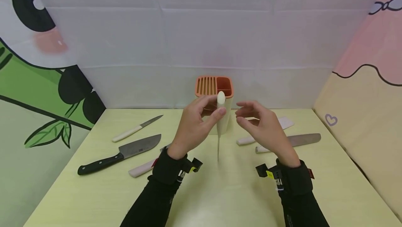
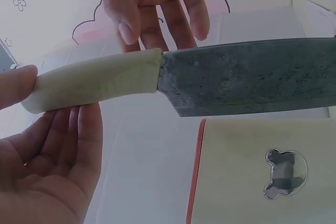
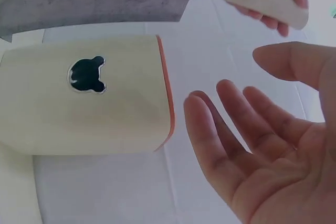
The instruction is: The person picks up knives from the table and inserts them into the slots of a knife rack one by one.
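Knife (image 2: 247,77) held upright, handle up, blade down, seen nearly edge-on from the head view, in front of the holder (image 3: 121,108); can't tell if its tip touches the table (image 1: 233,199). Left hand (image 1: 198,122) grips its handle, thumb one side, fingers the other. Right hand (image 1: 267,125) is just beside, fingers loosely bent and spread, with a gap between fingertips and knife. Holder stands near the table's back edge, by the creased pale cloth (image 1: 188,35); loose knives lie well off to both sides, leaving a lane between the forearms. Held handle smooth, pale, gently curved; blade broad, dull grey metal, mottled. Holder body cream, smooth, rounded corners, shiny dark bear-head emblem (image 3: 87,74); orange top (image 1: 205,86) part slatted, part open compartment. Left: black-handled broad knife (image 1: 119,155), slim pale-handled knife (image 1: 138,128). Right: round-ended grey blade (image 1: 304,139), handle partly behind right hand.
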The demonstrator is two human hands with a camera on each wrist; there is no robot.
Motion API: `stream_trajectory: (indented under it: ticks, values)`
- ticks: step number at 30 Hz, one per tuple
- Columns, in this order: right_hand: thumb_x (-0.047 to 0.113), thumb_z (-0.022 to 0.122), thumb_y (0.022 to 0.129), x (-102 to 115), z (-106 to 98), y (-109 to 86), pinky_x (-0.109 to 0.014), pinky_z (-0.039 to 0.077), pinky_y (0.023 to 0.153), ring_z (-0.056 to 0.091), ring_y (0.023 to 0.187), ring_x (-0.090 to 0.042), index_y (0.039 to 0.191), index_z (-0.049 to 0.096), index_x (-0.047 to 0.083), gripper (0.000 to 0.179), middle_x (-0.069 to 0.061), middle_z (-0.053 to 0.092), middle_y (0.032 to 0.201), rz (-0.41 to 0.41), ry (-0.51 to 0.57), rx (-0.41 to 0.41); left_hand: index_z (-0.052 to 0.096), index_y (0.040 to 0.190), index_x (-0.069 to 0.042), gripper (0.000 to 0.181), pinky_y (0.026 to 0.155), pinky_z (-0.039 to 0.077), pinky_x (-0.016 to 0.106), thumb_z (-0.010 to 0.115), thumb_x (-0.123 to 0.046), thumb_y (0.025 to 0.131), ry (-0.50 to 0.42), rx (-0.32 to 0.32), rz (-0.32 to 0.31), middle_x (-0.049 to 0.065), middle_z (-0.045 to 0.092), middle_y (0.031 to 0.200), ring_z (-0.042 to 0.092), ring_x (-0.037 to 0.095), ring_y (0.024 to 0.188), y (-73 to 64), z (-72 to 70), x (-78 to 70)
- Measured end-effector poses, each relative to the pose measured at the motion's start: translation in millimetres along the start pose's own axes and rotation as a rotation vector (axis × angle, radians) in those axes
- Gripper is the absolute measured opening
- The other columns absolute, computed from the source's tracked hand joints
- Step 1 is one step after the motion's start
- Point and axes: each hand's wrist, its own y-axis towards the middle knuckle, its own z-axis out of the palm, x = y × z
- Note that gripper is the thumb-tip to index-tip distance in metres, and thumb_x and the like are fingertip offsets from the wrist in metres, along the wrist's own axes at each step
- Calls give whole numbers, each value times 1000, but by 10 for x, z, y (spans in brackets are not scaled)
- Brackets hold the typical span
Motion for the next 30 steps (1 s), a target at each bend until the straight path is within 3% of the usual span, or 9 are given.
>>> stream_trajectory:
  ticks: [8, 14, 18, 24, 30]
  values:
    - [12, 71, 103, -278, -32, 217, -25, 58, 97, 67, 123, -27, 157, 49, 15, 58, -10, 65, 134, 34, 52, -89, 68, 134, -4, 32, 90, 63, 32, 71, -14, 104, -11, -13, 7, 7, 68, 114, 68, 16, 105, 89, -3, 6]
    - [11, 73, 102, -484, -6, 412, -48, 50, 114, 55, 140, -37, 163, 38, 12, 70, -17, 51, 153, 53, 114, -114, 67, 134, -4, 32, 89, 63, 33, 70, -15, 104, -4, -7, 27, 6, 67, 115, 68, 16, 104, 215, -13, -14]
    - [15, 75, 101, -636, 55, 561, -57, 41, 121, 46, 148, -38, 169, 24, 14, 85, -21, 40, 162, 78, 173, -114, 68, 133, -4, 31, 87, 63, 33, 70, -17, 105, 11, -13, 33, 6, 67, 114, 68, 15, 103, 301, -45, -27]
    - [18, 78, 99, -836, 183, 757, -59, 34, 125, 36, 154, -40, 171, 7, 15, 102, -22, 30, 167, 82, 273, -101, 67, 134, -4, 32, 88, 63, 35, 70, -16, 104, 28, -25, 53, 7, 69, 116, 69, 15, 102, 398, -102, -44]
    - [24, 77, 99, -993, 340, 859, -57, 28, 128, 27, 159, -35, 171, -3, 24, 108, -18, 18, 173, 105, 289, -35, 68, 134, -3, 33, 84, 63, 37, 70, -16, 104, 36, -35, 82, 8, 68, 119, 69, 16, 100, 476, -133, -48]
